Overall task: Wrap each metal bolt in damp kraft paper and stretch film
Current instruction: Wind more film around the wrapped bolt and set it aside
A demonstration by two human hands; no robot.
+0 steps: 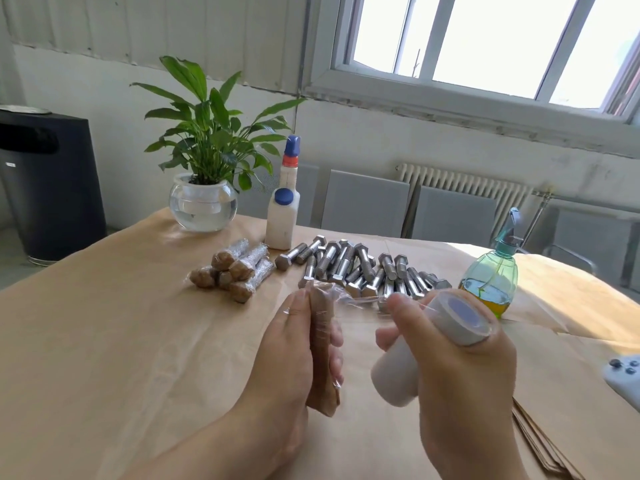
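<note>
Meanwhile, a paper-wrapped bolt is bound in film above a kraft-covered tabletop.

Seen from the head camera, the left hand (294,344) has its grip curled round the kraft-wrapped bolt (322,348), held upright above the tabletop (121,334); the right hand's (460,368) grip is closed round a stretch film roll (429,344), a strand of film (360,301) stretched taut between roll and bolt. Brown kraft paper covers the tabletop. Farther back lie a pile of finished wrapped bolts (235,271) and, beside it, a heap of bare metal bolts (363,271), with a white bottle (282,216), a green spray bottle (491,278) and a potted plant in a glass bowl (204,202). Behind are grey chair backs (363,202), a radiator (464,185), a window (485,46) and a black bin (48,188).
</note>
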